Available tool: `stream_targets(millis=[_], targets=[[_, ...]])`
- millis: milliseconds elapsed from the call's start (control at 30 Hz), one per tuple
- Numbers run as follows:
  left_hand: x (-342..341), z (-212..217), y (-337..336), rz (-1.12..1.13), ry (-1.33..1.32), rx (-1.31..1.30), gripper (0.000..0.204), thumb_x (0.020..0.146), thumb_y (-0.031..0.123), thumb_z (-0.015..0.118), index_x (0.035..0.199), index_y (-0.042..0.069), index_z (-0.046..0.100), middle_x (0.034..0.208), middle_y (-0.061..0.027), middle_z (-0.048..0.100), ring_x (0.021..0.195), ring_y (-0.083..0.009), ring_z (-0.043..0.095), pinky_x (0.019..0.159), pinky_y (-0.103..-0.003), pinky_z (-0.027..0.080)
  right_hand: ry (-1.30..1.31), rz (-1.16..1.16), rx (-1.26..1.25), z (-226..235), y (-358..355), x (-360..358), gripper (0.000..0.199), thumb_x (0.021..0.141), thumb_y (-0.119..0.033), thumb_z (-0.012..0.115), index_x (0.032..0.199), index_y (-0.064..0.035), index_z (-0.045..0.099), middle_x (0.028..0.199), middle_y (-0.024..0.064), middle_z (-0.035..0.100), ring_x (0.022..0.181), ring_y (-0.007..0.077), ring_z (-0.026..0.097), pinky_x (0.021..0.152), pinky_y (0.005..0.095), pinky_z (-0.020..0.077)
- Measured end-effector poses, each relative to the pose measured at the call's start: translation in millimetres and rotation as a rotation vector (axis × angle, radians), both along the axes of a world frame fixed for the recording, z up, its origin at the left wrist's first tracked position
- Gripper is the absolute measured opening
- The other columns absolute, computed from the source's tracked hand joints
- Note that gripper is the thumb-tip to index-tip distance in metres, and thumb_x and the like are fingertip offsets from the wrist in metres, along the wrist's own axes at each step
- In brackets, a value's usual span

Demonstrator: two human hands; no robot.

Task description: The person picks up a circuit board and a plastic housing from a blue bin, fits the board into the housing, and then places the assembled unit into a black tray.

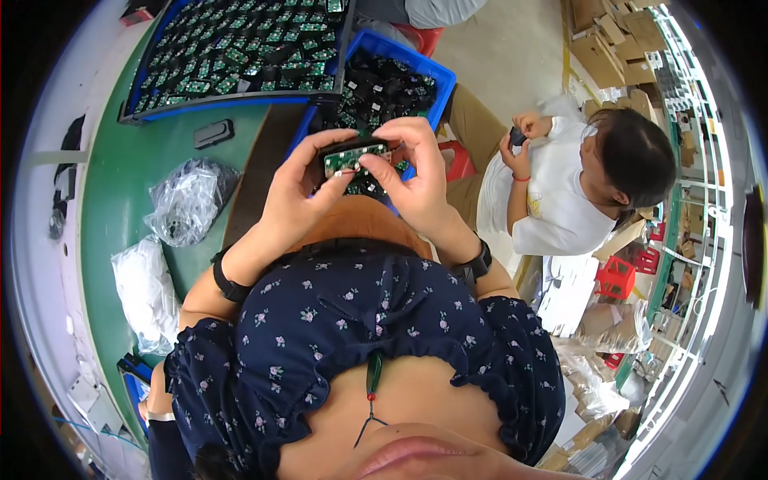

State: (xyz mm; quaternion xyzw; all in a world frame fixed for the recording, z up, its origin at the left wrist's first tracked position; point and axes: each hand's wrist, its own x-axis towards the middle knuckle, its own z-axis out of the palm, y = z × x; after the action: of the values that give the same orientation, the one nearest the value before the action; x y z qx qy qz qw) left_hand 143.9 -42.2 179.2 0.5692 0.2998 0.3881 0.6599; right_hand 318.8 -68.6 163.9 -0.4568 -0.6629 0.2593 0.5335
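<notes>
Between my two hands sits a small green circuit board point(342, 162) set in a black plastic housing, with thin wires at its lower side. My left hand point(298, 178) grips the housing's left end, its thumb by the wires. From the other side my right hand point(422, 178) holds the right end, the thumb pressing on the board's face. The fingers behind the housing are partly hidden. Just beyond and beneath my hands is a blue bin point(445, 78) full of black housings, some with boards showing.
A large blue-and-black tray point(232, 106) of circuit boards stands on the green table point(108, 188). Nearer lie a black case point(214, 134), a clear plastic bag point(190, 200) and a white bag point(146, 292). To the right, a co-worker point(564, 196) in white holds a small dark part.
</notes>
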Motion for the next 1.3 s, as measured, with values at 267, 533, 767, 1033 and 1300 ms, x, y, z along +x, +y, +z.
stream_targets(millis=[267, 533, 767, 1033, 1300], targets=[[-4.9, 2.9, -3.2, 0.006, 0.059, -0.022, 0.035, 0.088, 0.002, 0.054, 0.122, -0.003, 0.046, 0.11, -0.0072, 0.053, 0.099, -0.0106, 0.052, 0.086, -0.024, 0.043, 0.041, 0.056, -0.003, 2.3, -0.4, -2.7, 0.031, 0.078, 0.0, 0.066, 0.104, -0.0028, 0.048, 0.104, 0.008, 0.045, 0.083, 0.0113, 0.052, 0.066, 0.0221, 0.0454], [0.6, -5.1, -4.8, 0.12, -0.082, 0.034, 0.031, 0.086, -0.003, 0.053, 0.117, -0.002, 0.049, 0.105, -0.0059, 0.054, 0.097, -0.0101, 0.054, 0.083, -0.023, 0.045, 0.357, 0.262, -0.326, 5.7, -0.6, -7.0, 0.026, 0.086, 0.002, 0.053, 0.109, -0.0015, 0.043, 0.099, 0.0055, 0.043, 0.086, 0.0108, 0.051, 0.061, 0.0204, 0.0498], [5.2, -15.8, 8.1, 0.231, 0.021, 0.08, 0.025, 0.086, -0.002, 0.052, 0.111, 0.001, 0.052, 0.097, -0.0033, 0.057, 0.081, -0.006, 0.054, 0.07, -0.019, 0.045, 0.442, 0.189, -0.358, -9.5, 10.3, -17.4, 0.029, 0.086, -0.004, 0.056, 0.113, -0.0034, 0.044, 0.099, 0.0057, 0.045, 0.084, 0.0102, 0.05, 0.062, 0.0209, 0.049], [0.1, -23.9, 14.7, 0.266, 0.104, -0.098, 0.021, 0.086, 0.006, 0.055, 0.108, 0.004, 0.054, 0.071, 0.0029, 0.053, 0.057, -0.0027, 0.048, 0.05, -0.016, 0.038, -0.261, -0.097, 0.254, 10.7, 23.8, -20.4, 0.027, 0.072, -0.012, 0.072, 0.096, -0.0053, 0.062, 0.095, 0.0065, 0.055, 0.08, 0.0192, 0.053, 0.067, 0.0299, 0.0439], [-2.8, -21.7, 12.2, 0.205, 0.153, -0.077, 0.024, 0.087, 0.009, 0.055, 0.111, 0.005, 0.054, 0.08, 0.0026, 0.053, 0.066, -0.0017, 0.048, 0.057, -0.016, 0.042, -0.122, -0.026, 0.124, 5.1, 21.9, -30.5, 0.016, 0.075, -0.001, 0.068, 0.091, -0.0031, 0.062, 0.09, 0.0057, 0.056, 0.069, 0.0098, 0.05, 0.056, 0.0215, 0.041]])
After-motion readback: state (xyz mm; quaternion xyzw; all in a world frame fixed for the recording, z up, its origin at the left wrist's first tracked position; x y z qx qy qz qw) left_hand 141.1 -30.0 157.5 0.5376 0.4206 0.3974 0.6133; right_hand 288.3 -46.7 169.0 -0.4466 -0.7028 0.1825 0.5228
